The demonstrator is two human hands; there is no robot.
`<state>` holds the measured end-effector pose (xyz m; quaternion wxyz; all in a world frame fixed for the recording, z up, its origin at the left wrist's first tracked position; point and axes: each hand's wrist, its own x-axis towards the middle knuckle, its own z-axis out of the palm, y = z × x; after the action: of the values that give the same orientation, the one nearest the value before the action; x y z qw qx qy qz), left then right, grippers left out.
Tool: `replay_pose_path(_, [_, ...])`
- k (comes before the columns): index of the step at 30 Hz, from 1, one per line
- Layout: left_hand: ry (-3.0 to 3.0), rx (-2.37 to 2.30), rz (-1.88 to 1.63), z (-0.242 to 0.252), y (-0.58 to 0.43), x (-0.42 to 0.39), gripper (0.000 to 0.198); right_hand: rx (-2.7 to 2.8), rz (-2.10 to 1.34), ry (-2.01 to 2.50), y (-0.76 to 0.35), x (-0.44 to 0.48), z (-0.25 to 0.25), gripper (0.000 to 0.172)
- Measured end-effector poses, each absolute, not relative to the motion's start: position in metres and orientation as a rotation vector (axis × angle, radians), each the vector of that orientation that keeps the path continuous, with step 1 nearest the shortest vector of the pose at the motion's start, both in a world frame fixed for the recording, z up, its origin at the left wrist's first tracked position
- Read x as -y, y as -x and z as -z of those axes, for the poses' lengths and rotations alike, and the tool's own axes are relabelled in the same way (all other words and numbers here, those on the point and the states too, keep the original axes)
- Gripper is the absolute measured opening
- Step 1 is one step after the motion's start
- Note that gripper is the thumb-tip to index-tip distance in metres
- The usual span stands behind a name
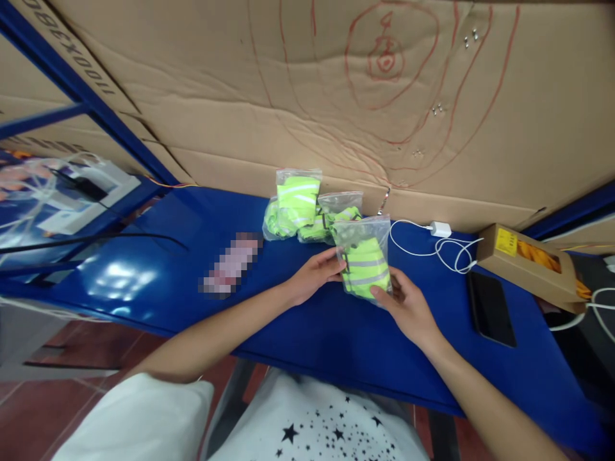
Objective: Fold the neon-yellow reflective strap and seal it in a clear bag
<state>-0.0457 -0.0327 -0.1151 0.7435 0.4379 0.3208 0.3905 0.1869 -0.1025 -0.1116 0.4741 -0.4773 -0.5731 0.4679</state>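
Observation:
Between my two hands is a clear zip bag (366,266) with a folded neon-yellow reflective vest inside, its grey stripes showing. My left hand (314,274) grips the bag's left edge with thumb and fingers. On the other side, my right hand (407,306) pinches the lower right corner, thumb in front and fingers partly hidden behind. Just behind lie more bagged vests: one bag (298,202) leans upright on top of others, and another bag (339,214) lies partly covered by the one I hold.
A blue table (192,218) carries everything, backed by a cardboard wall (202,77) with red rings drawn on it. A pixelated item (233,264) lies to the left. Rightward are a white charger (441,229) with cable, a black phone (491,308) and a cardboard box (528,266).

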Motion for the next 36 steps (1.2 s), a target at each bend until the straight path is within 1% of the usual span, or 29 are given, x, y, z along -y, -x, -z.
replay_pose_path(2, [-0.975,-0.669,-0.851,0.114,0.045,0.035,0.063,1.394,-1.107,1.188,-0.19,0.103,0.102,0.04])
replay_pose_path(5, [-1.138,-0.695,-0.882,0.112,0.046,0.035,0.064,1.381,-0.939,1.272,-0.199,0.101,0.089,0.045])
replay_pose_path(7, [-1.298,-0.782,-0.962,0.112,0.049,0.033,0.059,1.423,-0.654,1.377,-0.208,0.097,0.084,0.052])
replay_pose_path(10, [-1.411,-0.885,-1.109,0.113,0.054,0.026,0.048,1.572,-0.037,1.62,-0.223,0.084,0.083,0.06])
replay_pose_path(12, [-1.43,-0.931,-1.181,0.114,0.056,0.022,0.042,1.678,0.253,1.786,-0.229,0.072,0.087,0.058])
replay_pose_path(13, [-1.448,-0.961,-1.217,0.114,0.057,0.02,0.04,1.73,0.32,1.85,-0.23,0.067,0.091,0.055])
replay_pose_path(15, [-1.499,-1.026,-1.276,0.112,0.059,0.015,0.034,1.843,0.336,1.909,-0.228,0.058,0.1,0.053])
replay_pose_path(17, [-1.573,-1.068,-1.318,0.105,0.061,0.008,0.028,1.946,0.29,1.859,-0.221,0.055,0.111,0.055])
replay_pose_path(20, [-1.998,-1.1,-1.295,0.083,0.066,-0.013,0.022,2.055,0.254,1.714,-0.21,0.057,0.122,0.055])
replay_pose_path(23, [-2.496,-1.205,-1.107,0.056,0.066,-0.046,0.03,2.126,0.239,1.697,-0.205,0.06,0.125,0.055])
replay_pose_path(25, [-2.649,-1.373,-0.795,0.041,0.061,-0.069,0.038,2.15,0.24,1.732,-0.207,0.061,0.124,0.055])
replay_pose_path(27, [-2.682,-1.528,-0.503,0.031,0.056,-0.089,0.041,2.169,0.274,1.753,-0.211,0.062,0.123,0.053])
replay_pose_path(29, [-2.644,-1.604,-0.384,0.024,0.052,-0.103,0.038,2.176,0.338,1.761,-0.215,0.063,0.121,0.051])
replay_pose_path(31, [-2.594,-1.621,-0.387,0.017,0.053,-0.112,0.034,2.152,0.384,1.755,-0.216,0.063,0.115,0.048])
replay_pose_path(33, [-2.516,-1.581,-0.418,0.01,0.055,-0.116,0.031,2.121,0.354,1.716,-0.211,0.057,0.103,0.042])
replay_pose_path(35, [-2.344,-1.448,-0.51,0.002,0.059,-0.115,0.027,2.12,0.178,1.627,-0.2,0.045,0.083,0.038])
replay_pose_path(36, [-2.217,-1.356,-0.565,-0.001,0.06,-0.111,0.025,2.127,0.041,1.571,-0.193,0.035,0.071,0.038])
